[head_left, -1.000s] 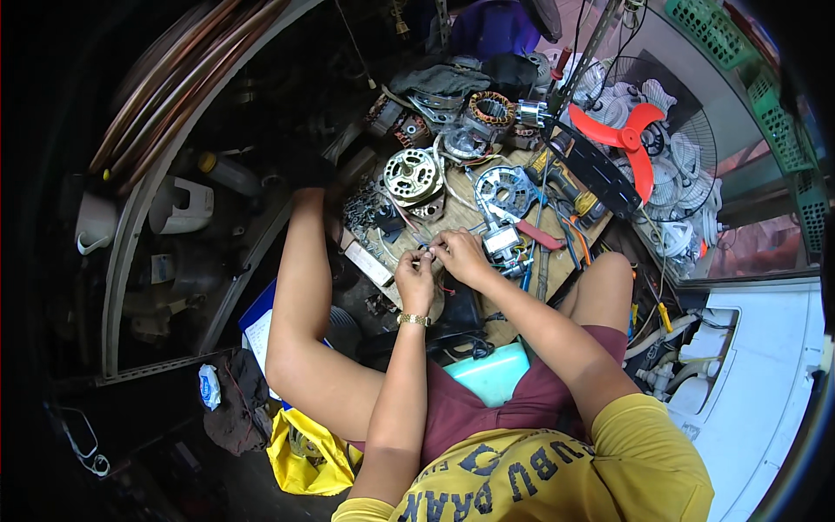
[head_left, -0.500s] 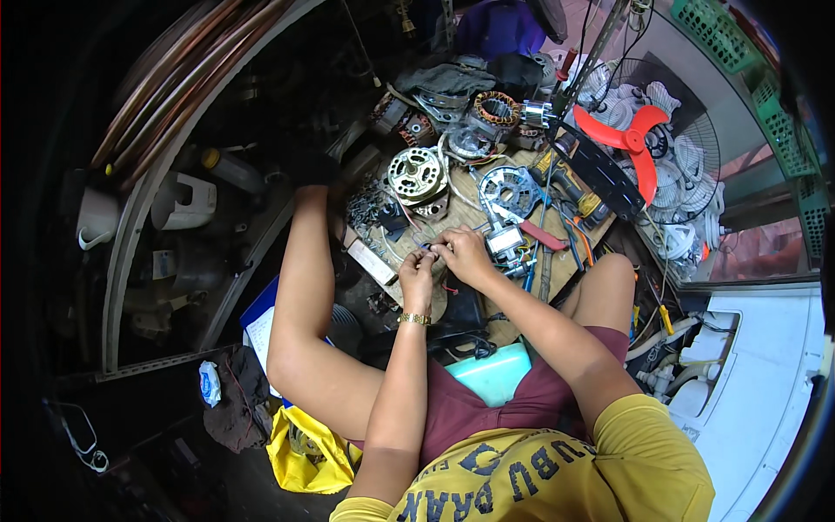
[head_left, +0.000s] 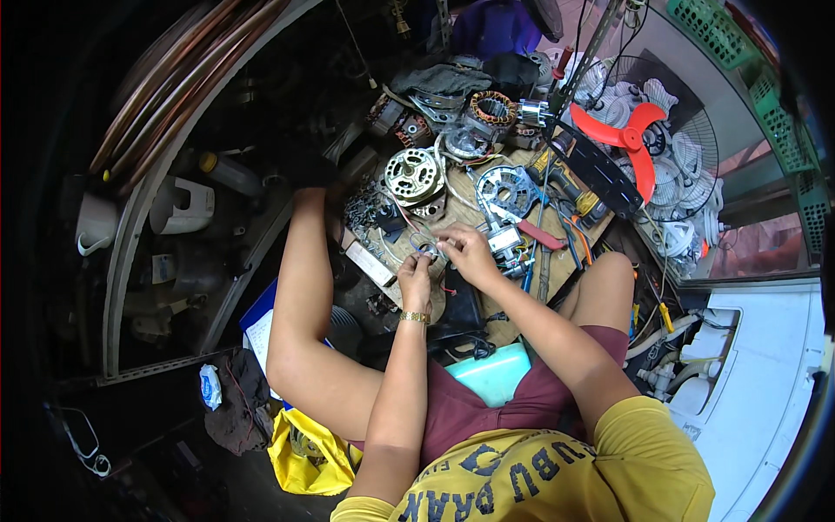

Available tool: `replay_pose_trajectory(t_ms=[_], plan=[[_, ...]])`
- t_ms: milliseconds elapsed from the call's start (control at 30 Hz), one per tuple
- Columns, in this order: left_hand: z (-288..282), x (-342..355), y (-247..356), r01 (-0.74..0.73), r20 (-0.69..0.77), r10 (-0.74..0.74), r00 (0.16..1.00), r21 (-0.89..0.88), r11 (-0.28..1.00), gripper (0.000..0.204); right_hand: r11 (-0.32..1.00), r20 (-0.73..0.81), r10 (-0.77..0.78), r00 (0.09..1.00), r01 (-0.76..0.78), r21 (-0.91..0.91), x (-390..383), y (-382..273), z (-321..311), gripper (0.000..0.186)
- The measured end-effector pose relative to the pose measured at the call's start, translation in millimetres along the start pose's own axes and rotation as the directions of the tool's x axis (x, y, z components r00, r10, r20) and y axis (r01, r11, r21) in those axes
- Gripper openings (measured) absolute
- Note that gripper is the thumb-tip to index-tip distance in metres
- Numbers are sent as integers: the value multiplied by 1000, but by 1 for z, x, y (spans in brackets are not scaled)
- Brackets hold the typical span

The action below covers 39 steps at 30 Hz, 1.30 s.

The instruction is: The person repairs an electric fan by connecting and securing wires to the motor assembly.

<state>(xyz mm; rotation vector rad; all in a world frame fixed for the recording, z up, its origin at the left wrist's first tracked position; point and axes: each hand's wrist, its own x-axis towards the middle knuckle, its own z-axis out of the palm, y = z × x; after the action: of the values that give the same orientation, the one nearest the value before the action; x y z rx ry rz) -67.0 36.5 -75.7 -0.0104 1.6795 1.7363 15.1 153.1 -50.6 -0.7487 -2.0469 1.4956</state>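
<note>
In front of me, my left hand [head_left: 415,277] is closed, thumb and fingertips pinching a thin wire [head_left: 424,245] that loops just beyond them. Close beside it, my right hand [head_left: 467,257] has its fingers bent together near the same wire; what they hold is too small to make out. Beyond both hands is a round metal motor [head_left: 413,174] with a slotted face and loose leads. A blue round motor housing [head_left: 507,191] lies to its right. Nearer my right hand are a small silver boxy part [head_left: 504,239] and a red-handled tool [head_left: 542,235].
A wooden board [head_left: 470,211] lies under the parts. At its right are a yellow drill [head_left: 581,196] and orange-handled pliers [head_left: 578,239]. A copper-wound stator [head_left: 494,109] sits farther back. A red fan blade [head_left: 631,139] stands at the right, and a long pale box [head_left: 370,263] at the left.
My fingertips have moved slightly apart, the right hand's fingers lifting a little away from the left. The thin wire loop shows more plainly between them now.
</note>
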Motion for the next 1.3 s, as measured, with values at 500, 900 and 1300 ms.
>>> replay_pose_trajectory(t_ms=[500,900,1300], plan=[[-13,-3,-11,-247,147,222,964,181,952,19,867,100,64,993,-6,-498,-2,1,10,15],[-12,95,-11,-195,-82,199,977,54,979,35,947,186,80,979,-17,-320,-3,11,-6,17],[8,56,18,-394,48,398,916,-71,916,11,935,166,-18,986,75,-345,-12,15,-10,17]])
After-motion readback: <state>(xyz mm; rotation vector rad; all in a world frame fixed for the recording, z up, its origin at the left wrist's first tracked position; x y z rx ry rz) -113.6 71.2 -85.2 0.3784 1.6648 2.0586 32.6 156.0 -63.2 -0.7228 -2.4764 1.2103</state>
